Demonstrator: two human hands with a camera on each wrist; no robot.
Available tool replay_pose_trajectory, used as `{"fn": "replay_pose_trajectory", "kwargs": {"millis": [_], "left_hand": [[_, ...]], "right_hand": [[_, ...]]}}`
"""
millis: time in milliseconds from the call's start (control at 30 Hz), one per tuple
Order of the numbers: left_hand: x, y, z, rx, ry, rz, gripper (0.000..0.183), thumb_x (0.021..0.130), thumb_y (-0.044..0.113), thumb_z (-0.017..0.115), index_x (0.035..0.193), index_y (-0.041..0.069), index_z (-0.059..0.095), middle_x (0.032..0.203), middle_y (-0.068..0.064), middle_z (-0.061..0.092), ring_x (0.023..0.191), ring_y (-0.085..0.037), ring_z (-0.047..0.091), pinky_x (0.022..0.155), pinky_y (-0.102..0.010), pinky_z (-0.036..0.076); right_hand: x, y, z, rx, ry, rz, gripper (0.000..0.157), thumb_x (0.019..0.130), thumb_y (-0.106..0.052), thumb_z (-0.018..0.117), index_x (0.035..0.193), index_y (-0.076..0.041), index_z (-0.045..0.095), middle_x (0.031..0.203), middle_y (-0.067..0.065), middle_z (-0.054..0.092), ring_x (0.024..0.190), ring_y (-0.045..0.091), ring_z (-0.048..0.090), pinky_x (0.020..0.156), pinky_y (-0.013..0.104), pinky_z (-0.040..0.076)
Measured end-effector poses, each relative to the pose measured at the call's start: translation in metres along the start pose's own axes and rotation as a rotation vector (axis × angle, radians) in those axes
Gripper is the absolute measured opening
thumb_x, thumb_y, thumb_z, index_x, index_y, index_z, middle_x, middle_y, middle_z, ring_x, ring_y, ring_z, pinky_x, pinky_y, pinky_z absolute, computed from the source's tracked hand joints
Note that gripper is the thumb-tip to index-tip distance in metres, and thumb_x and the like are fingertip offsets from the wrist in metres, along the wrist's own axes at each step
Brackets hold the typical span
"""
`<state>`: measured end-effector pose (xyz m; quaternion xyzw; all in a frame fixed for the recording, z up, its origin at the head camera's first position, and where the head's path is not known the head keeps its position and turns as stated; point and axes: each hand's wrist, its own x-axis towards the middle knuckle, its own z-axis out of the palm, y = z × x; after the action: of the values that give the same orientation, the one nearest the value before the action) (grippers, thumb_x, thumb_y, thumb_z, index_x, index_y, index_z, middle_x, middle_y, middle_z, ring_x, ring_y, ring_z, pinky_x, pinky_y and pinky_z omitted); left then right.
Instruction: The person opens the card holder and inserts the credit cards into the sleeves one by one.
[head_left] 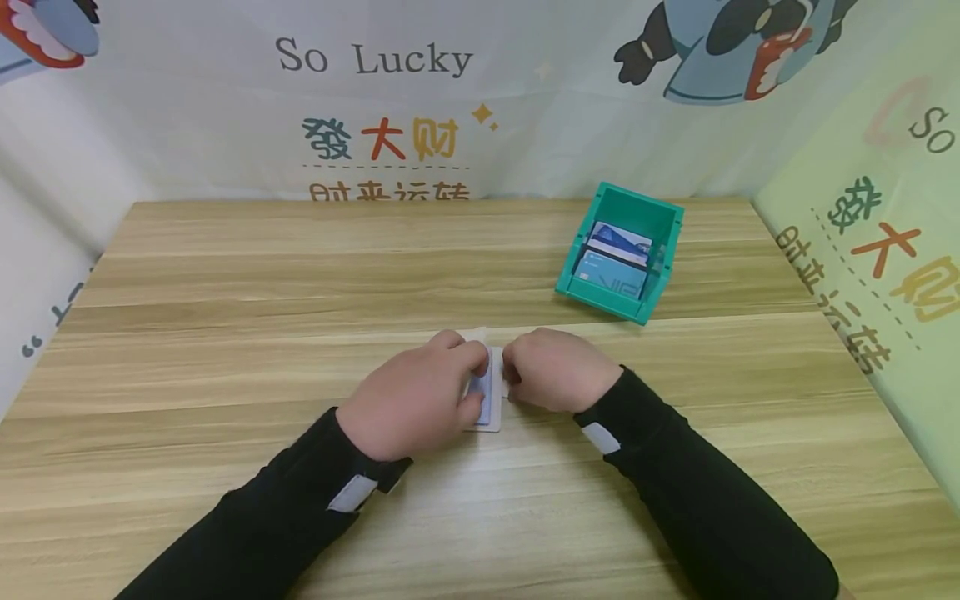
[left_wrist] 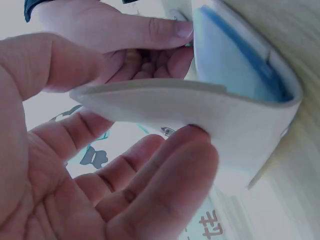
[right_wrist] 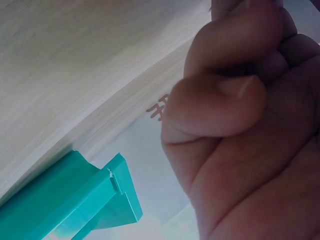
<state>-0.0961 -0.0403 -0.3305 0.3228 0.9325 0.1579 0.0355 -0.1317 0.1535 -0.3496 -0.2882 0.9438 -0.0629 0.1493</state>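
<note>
A white folding card holder (left_wrist: pixel 235 130) stands partly spread above the wooden table, with a blue lining or card (left_wrist: pixel 240 55) showing inside. My left hand (head_left: pixel 412 396) holds its raised flap, thumb on one side and fingertips on the other in the left wrist view. From the opposite side, my right hand (head_left: pixel 562 371) pinches the holder's edge, its thumb against it and the other fingers curled in. In the head view the left fingers cover much of the card holder (head_left: pixel 495 392). The right wrist view shows the curled right fingers (right_wrist: pixel 215 105), with the holder out of sight.
Behind the right hand stands a green plastic bin (head_left: pixel 600 307) with several cards (head_left: pixel 611 271) inside. Wooden tabletop (head_left: pixel 225 333) extends around both hands. A printed white cloth (head_left: pixel 540 142) hangs along the back and sides of the table.
</note>
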Motion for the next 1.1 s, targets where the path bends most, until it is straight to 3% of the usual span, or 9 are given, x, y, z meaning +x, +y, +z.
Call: {"fn": "replay_pose_trajectory", "kwargs": {"millis": [200, 333, 667, 867, 1100], "left_hand": [[-0.002, -0.005, -0.011, -0.047, -0.014, -0.125, 0.007, 0.083, 0.009, 0.052, 0.089, 0.012, 0.05, 0.087, -0.003, 0.047, 0.063, -0.014, 0.048, 0.052, -0.027, 0.043], [-0.002, -0.01, -0.014, -0.04, -0.029, -0.184, 0.01, 0.083, 0.007, 0.052, 0.092, 0.009, 0.05, 0.086, -0.004, 0.048, 0.066, -0.016, 0.049, 0.055, -0.028, 0.044], [-0.005, -0.025, -0.017, -0.026, -0.038, -0.255, 0.032, 0.076, 0.003, 0.054, 0.108, 0.003, 0.054, 0.087, -0.006, 0.056, 0.064, -0.019, 0.051, 0.049, -0.029, 0.045], [-0.005, -0.031, -0.018, 0.025, -0.084, -0.29, 0.052, 0.076, 0.013, 0.064, 0.124, 0.002, 0.05, 0.097, -0.01, 0.058, 0.07, -0.021, 0.052, 0.052, -0.033, 0.048], [-0.006, -0.037, -0.015, 0.112, -0.099, -0.274, 0.056, 0.077, 0.024, 0.07, 0.126, 0.002, 0.052, 0.105, -0.015, 0.056, 0.077, -0.024, 0.051, 0.059, -0.038, 0.052]], "right_hand": [[0.001, 0.005, -0.002, 0.019, -0.011, 0.034, 0.009, 0.084, -0.019, 0.066, 0.077, -0.018, 0.061, 0.068, -0.002, 0.057, 0.061, 0.014, 0.05, 0.058, 0.027, 0.044], [0.0, 0.009, -0.002, 0.022, -0.014, 0.048, 0.008, 0.085, -0.018, 0.066, 0.078, -0.017, 0.062, 0.07, -0.001, 0.057, 0.062, 0.015, 0.05, 0.059, 0.028, 0.045], [-0.002, 0.017, -0.005, 0.042, -0.013, 0.042, 0.007, 0.087, -0.016, 0.065, 0.08, -0.014, 0.063, 0.073, 0.0, 0.057, 0.065, 0.016, 0.05, 0.061, 0.029, 0.046], [-0.002, 0.019, -0.005, 0.049, -0.02, 0.057, 0.006, 0.087, -0.017, 0.065, 0.081, -0.015, 0.063, 0.072, -0.001, 0.057, 0.066, 0.017, 0.05, 0.061, 0.028, 0.046], [-0.001, 0.021, -0.005, 0.046, -0.023, 0.062, 0.006, 0.087, -0.017, 0.065, 0.081, -0.015, 0.063, 0.072, 0.0, 0.057, 0.066, 0.017, 0.05, 0.061, 0.028, 0.046]]}}
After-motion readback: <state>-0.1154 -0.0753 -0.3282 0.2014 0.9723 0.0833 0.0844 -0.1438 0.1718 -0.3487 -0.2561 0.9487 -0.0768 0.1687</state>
